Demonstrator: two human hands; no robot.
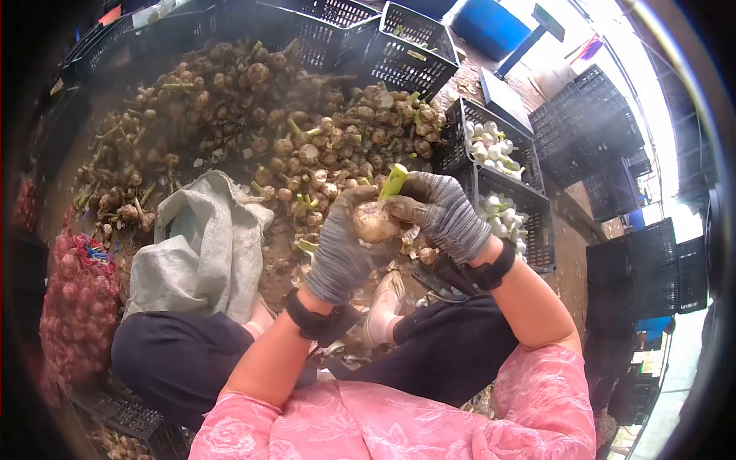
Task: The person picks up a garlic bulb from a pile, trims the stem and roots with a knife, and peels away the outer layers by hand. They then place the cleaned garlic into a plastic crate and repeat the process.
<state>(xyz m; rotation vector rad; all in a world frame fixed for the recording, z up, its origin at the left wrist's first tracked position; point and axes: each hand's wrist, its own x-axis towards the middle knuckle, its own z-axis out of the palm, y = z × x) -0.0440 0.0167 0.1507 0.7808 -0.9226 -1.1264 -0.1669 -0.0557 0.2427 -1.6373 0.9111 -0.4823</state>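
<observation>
A large garlic bulb [374, 223] with a cut green stem pointing up is held between both hands in front of my chest. My left hand [337, 249], in a dirty grey striped glove, is wrapped round the bulb's left side. My right hand [443, 213], gloved alike, has its fingers closed at the bulb's upper right, by the base of the stem. Beyond them lies a big heap of unpeeled garlic [307, 153] with brown skins and short stems.
Black crates [543, 224] with white, cleaned bulbs [492, 146] stand to the right. A pale sack [201, 238] and a red net bag of garlic [77, 307] lie left. More crates stand behind and far right, near a blue barrel [489, 29] and a scale [506, 98].
</observation>
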